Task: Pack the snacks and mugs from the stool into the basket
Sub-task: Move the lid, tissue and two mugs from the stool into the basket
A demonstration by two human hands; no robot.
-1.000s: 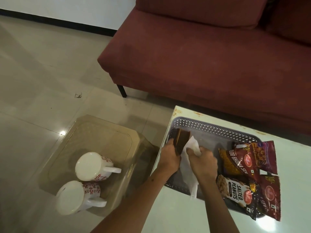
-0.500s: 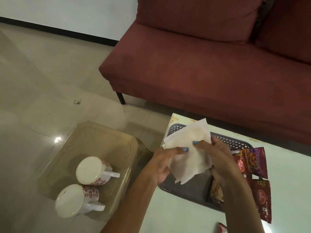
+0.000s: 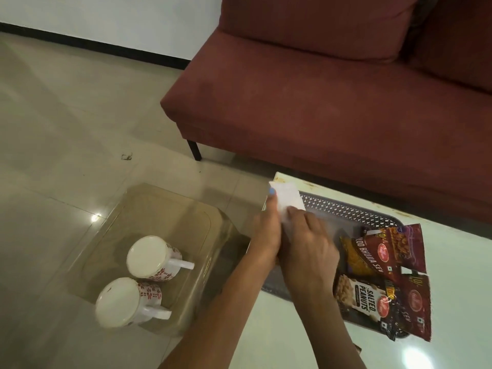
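While a white napkin (image 3: 288, 202) is pinched between both hands, left hand (image 3: 266, 235) and right hand (image 3: 308, 243), over the left end of the basket (image 3: 346, 209), the snacks (image 3: 383, 272) are packed at its right end. Two mugs (image 3: 147, 280) are left upturned on the stool (image 3: 170, 209), left of the basket and nearer the left hand, handles pointed toward the basket.

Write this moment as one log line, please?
hands: left and right both holding white tissue over basket | snack packets: in basket | mugs: two on stool
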